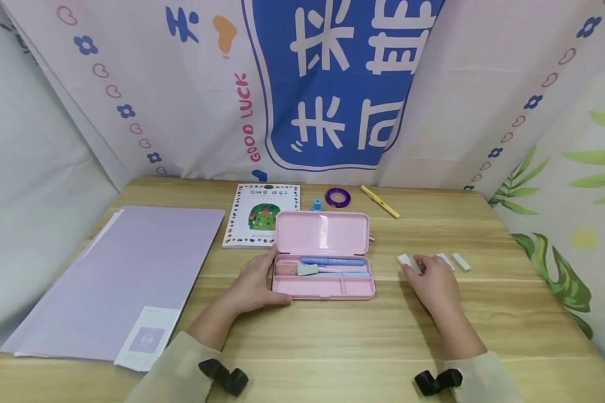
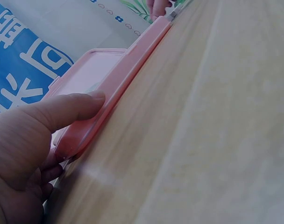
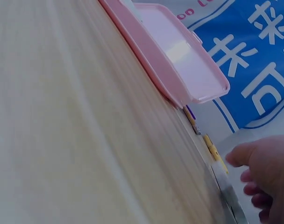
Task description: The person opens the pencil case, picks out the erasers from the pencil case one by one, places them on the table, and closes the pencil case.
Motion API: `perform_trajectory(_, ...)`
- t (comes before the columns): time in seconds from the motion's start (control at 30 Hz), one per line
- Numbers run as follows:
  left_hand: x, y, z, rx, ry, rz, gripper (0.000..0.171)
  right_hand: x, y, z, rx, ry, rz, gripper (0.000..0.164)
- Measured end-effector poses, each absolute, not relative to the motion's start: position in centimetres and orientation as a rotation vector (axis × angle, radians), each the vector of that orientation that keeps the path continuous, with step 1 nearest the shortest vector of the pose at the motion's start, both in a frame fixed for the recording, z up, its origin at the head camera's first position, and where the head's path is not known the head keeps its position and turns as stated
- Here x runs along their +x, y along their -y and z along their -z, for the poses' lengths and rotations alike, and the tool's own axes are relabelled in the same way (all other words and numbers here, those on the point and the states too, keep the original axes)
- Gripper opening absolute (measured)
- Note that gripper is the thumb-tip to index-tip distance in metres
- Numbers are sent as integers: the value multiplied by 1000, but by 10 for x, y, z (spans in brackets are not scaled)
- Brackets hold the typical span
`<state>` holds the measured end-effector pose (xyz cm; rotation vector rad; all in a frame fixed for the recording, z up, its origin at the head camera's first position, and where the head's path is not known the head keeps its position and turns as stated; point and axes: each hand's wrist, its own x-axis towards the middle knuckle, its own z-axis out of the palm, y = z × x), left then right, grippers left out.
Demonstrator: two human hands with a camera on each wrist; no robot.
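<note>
Two front compartments (image 1: 307, 287) and a blue pen (image 1: 333, 261), seen inside the pencil case (image 1: 302, 235) only from the head. Clearer from the left wrist: gripped at one end by left hand (image 1: 254, 282), with thumb across the rim, fingers curled. With right hand (image 1: 436, 282) bent beside a white eraser (image 1: 403, 259), impossible to tell whether pinched. Set mid-way across the table (image 1: 333, 347): pink, glossy, with lid (image 1: 345, 232) raised.
</note>
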<state>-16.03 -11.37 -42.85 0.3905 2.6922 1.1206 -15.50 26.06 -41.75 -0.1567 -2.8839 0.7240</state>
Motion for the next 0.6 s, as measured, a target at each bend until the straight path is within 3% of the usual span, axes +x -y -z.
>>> perform_trajectory(0.6, -160, 114, 428, 407, -2696, -1119, 123, -169, -136, 425, 820, 2662, -855, 22)
